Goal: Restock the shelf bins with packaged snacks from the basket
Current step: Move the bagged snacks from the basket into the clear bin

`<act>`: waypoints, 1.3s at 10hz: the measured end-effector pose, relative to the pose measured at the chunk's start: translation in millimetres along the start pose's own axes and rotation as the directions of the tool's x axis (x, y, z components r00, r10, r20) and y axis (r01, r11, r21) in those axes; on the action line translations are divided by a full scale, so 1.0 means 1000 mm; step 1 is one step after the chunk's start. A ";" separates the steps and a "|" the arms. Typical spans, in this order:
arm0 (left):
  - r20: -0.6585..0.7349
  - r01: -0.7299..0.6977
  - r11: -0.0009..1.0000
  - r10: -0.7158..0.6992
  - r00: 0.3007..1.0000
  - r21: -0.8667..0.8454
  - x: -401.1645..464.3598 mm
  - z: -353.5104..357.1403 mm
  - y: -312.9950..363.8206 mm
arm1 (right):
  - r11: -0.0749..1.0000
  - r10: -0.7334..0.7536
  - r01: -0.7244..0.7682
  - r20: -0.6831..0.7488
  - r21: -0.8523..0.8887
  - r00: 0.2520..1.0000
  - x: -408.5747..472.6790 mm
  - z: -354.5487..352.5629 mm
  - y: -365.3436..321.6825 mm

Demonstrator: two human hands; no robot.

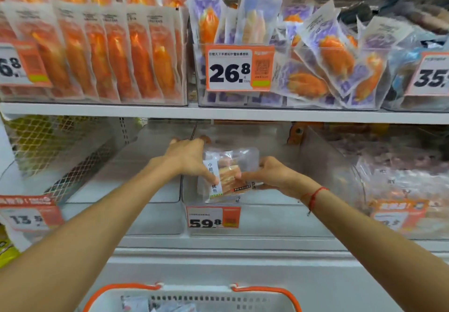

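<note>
The left hand [188, 159] pinches the left edge of a clear snack packet [227, 174], thumb on the white label strip and fingers curled over the packet's upper left side, while the right hand [269, 174] grips the opposite edge with its fingers bent round the lower right corner; a red string bracelet [313, 195] circles that wrist. Between them the packet is held upright inside the clear shelf bin [267, 219] that carries the 59.8 price tag [213, 217], near the bin's front wall and apparently otherwise alone in it. The packet looks light and soft: thin, glossy film around a pale orange-and-tan filling, likely to crinkle, flop or slide if taken by one corner, so holding both side seams and standing it against the bin's wall seems the safer way to set it. The neighbouring bin to the left [150, 190] shows no packets, and the one to the right holds pale pink packs. On the shelf above, orange packets [116, 54] stand in tidy rows and purple-and-orange ones [325, 56] lie jumbled behind a 26.8 tag [239, 69]. Below, the white basket [194, 297] with orange handles holds more packets, so restocking looks unfinished
</note>
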State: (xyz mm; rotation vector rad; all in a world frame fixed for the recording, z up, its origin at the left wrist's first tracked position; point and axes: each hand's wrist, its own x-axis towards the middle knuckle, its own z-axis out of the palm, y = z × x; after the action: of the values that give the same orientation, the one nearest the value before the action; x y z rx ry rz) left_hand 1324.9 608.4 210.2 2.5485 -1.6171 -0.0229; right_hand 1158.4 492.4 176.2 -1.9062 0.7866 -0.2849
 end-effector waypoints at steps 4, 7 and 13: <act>-0.147 -0.016 0.819 0.123 0.981 0.573 0.009 0.033 0.011 | 0.849 0.206 -0.198 -0.039 -0.490 0.978 0.037 0.023 0.008; 0.012 -0.025 0.668 0.024 1.000 0.744 0.026 0.040 0.022 | 0.962 0.245 -0.229 0.097 -0.148 0.965 0.055 0.025 -0.001; 0.084 -0.050 0.733 -0.010 0.996 0.678 0.025 0.035 0.020 | 0.966 0.231 -0.227 0.020 -0.124 0.973 0.053 0.032 0.008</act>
State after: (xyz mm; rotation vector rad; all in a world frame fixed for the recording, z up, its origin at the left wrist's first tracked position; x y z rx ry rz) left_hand 1315.4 574.1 179.3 3.0715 -1.9632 0.5911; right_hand 1212.5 479.5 147.1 -1.9048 1.0113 -0.0620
